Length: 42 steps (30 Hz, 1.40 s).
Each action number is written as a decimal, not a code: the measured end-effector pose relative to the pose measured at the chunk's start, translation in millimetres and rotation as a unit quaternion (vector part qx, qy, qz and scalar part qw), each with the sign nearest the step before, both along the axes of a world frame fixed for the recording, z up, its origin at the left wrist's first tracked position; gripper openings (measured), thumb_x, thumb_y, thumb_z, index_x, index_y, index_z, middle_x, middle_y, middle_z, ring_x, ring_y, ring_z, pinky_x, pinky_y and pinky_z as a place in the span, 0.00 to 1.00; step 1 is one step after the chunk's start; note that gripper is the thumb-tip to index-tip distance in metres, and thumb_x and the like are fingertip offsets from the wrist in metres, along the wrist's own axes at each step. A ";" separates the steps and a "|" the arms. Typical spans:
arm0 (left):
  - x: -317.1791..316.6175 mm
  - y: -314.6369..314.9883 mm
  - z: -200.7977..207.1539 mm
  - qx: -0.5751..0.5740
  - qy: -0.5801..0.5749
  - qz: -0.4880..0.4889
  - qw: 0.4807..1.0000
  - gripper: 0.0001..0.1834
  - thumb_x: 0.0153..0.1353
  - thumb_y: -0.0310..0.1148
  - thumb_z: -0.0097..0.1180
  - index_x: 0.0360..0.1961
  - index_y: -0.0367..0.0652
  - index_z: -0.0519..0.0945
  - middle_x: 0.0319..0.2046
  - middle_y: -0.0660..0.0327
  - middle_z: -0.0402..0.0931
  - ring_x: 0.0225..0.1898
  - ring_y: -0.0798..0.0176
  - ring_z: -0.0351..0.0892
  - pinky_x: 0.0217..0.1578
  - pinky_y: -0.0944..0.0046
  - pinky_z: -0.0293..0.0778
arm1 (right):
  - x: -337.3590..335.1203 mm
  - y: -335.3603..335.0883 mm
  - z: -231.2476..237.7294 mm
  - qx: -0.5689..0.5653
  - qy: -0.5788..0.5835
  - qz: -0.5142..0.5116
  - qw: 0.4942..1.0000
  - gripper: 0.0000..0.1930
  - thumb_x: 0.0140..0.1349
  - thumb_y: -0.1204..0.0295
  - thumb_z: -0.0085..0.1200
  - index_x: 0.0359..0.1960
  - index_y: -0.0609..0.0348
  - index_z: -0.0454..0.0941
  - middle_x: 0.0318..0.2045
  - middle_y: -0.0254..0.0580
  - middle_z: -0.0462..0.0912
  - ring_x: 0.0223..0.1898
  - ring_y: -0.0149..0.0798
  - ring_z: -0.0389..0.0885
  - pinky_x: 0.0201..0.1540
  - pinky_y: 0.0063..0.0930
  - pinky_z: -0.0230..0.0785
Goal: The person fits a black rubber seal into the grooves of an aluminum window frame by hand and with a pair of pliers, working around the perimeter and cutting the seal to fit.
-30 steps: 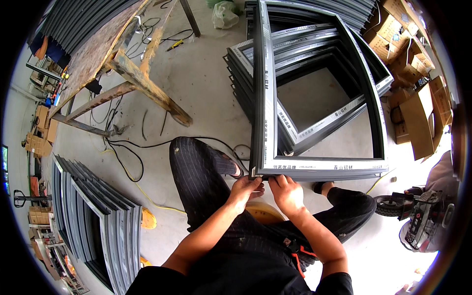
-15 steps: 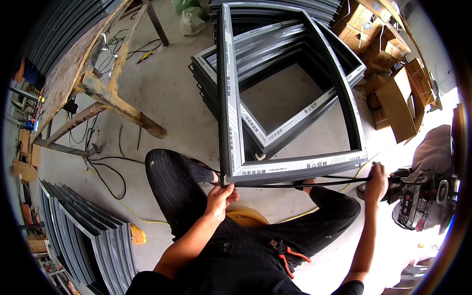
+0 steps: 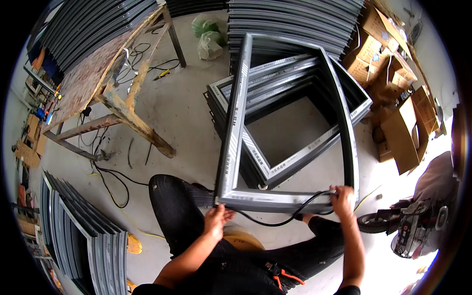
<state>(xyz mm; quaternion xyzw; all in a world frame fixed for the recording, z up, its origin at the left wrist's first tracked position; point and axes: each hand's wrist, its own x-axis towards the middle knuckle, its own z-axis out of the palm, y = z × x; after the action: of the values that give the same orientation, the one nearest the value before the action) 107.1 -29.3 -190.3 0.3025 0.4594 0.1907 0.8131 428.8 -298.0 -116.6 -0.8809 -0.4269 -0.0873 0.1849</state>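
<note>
A grey metal window frame [image 3: 275,197] with white protective film rests tilted on a stack of similar frames [image 3: 290,164], its near edge above my knees. My left hand [image 3: 216,222] is at the frame's near left corner, fingers closed on the end of a black rubber strip [image 3: 275,224]. From there the strip sags along the near edge and loops up to my right hand [image 3: 344,200], which pinches it by the near right corner. What lies between the left fingertips is partly hidden. Orange-handled pliers [image 3: 285,278] lie at my lap.
A worn wooden table [image 3: 93,83] stands on the left, with cables beneath it. More grey frames are stacked at lower left [image 3: 83,231] and at the back [image 3: 295,29]. Cardboard boxes [image 3: 403,128] and a motor scooter [image 3: 418,221] are on the right.
My right hand has moved left and in to the frame's near right corner. The strip, stretched straight before, now hangs in a slack loop. My view has shifted, so the scene sits lower.
</note>
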 end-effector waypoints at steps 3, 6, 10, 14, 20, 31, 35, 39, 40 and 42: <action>-8.1 66.6 -19.1 0.048 0.007 0.004 0.999 0.15 0.64 0.44 0.54 0.37 0.41 0.73 0.27 0.58 0.77 0.28 0.61 0.79 0.33 0.59 0.77 | -42.9 27.4 9.1 -0.062 0.034 -0.015 0.997 0.08 0.48 0.69 0.61 0.20 0.59 0.76 0.19 0.48 0.76 0.23 0.55 0.74 0.30 0.46 0.66; 19.8 149.5 -19.1 0.067 0.037 0.050 0.996 0.14 0.65 0.43 0.53 0.38 0.41 0.73 0.25 0.61 0.75 0.25 0.63 0.77 0.31 0.60 0.77 | -82.1 78.9 17.4 -0.030 0.049 -0.036 0.998 0.07 0.49 0.69 0.60 0.22 0.57 0.76 0.20 0.47 0.77 0.24 0.53 0.76 0.32 0.44 0.67; 68.8 257.2 -24.5 0.077 0.077 0.029 0.994 0.14 0.66 0.42 0.51 0.39 0.41 0.74 0.26 0.63 0.74 0.27 0.64 0.76 0.31 0.61 0.78 | -105.6 146.9 7.5 0.011 0.076 -0.067 0.995 0.08 0.53 0.67 0.58 0.23 0.57 0.75 0.20 0.46 0.78 0.26 0.51 0.77 0.33 0.43 0.66; 92.3 312.0 -18.1 0.112 0.119 0.039 0.986 0.16 0.65 0.44 0.52 0.35 0.40 0.76 0.27 0.61 0.75 0.26 0.64 0.75 0.29 0.61 0.78 | -125.4 190.1 11.7 0.032 0.085 -0.070 0.993 0.09 0.56 0.67 0.56 0.23 0.58 0.75 0.21 0.48 0.78 0.26 0.52 0.77 0.33 0.43 0.66; 88.4 307.4 -21.6 0.094 0.078 0.023 0.992 0.18 0.65 0.46 0.52 0.40 0.40 0.76 0.32 0.61 0.77 0.32 0.62 0.78 0.33 0.60 0.78 | -138.9 192.6 26.8 0.039 0.102 -0.030 0.994 0.13 0.49 0.75 0.58 0.39 0.60 0.76 0.35 0.48 0.78 0.39 0.53 0.74 0.43 0.43 0.64; 100.9 287.1 -16.5 0.120 0.087 0.064 0.987 0.18 0.67 0.41 0.48 0.38 0.32 0.77 0.30 0.54 0.80 0.28 0.57 0.81 0.30 0.59 0.81 | -161.4 35.3 48.9 0.090 0.323 -0.055 0.940 0.14 0.46 0.82 0.60 0.37 0.68 0.76 0.25 0.41 0.77 0.26 0.31 0.75 0.31 0.23 0.68; 90.7 291.3 -11.4 0.116 0.079 0.023 0.990 0.19 0.69 0.42 0.45 0.40 0.33 0.76 0.34 0.51 0.80 0.35 0.55 0.81 0.38 0.56 0.81 | -143.3 11.1 62.7 0.205 0.371 -0.181 0.888 0.14 0.40 0.83 0.63 0.28 0.62 0.71 0.23 0.34 0.71 0.23 0.25 0.67 0.28 0.21 0.63; 80.8 276.2 -0.8 0.049 -0.006 -0.022 0.999 0.20 0.68 0.45 0.48 0.43 0.36 0.73 0.39 0.52 0.78 0.41 0.55 0.79 0.46 0.55 0.77 | -138.3 1.5 61.5 0.101 0.312 -0.114 0.938 0.10 0.42 0.81 0.62 0.27 0.64 0.75 0.22 0.40 0.75 0.23 0.34 0.73 0.29 0.26 0.66; 82.0 269.7 -0.2 0.043 -0.012 -0.024 0.999 0.20 0.67 0.45 0.48 0.44 0.36 0.73 0.39 0.51 0.78 0.42 0.55 0.79 0.46 0.54 0.77 | -138.7 -0.2 59.9 0.083 0.295 -0.096 0.947 0.08 0.43 0.80 0.62 0.27 0.64 0.76 0.22 0.42 0.76 0.23 0.37 0.74 0.29 0.28 0.67; 78.8 250.1 -5.6 0.039 -0.034 -0.018 0.999 0.20 0.67 0.45 0.49 0.44 0.36 0.73 0.40 0.51 0.77 0.42 0.54 0.79 0.46 0.54 0.77 | -144.1 -0.6 64.7 0.041 0.315 -0.064 0.946 0.06 0.45 0.78 0.61 0.27 0.64 0.78 0.21 0.46 0.77 0.24 0.43 0.76 0.29 0.31 0.67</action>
<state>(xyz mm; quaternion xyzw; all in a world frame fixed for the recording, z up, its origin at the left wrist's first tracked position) 185.9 220.8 -195.9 0.3358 0.4184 0.2036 0.8190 284.7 -298.6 -51.9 -0.8806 -0.2854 0.1652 0.3403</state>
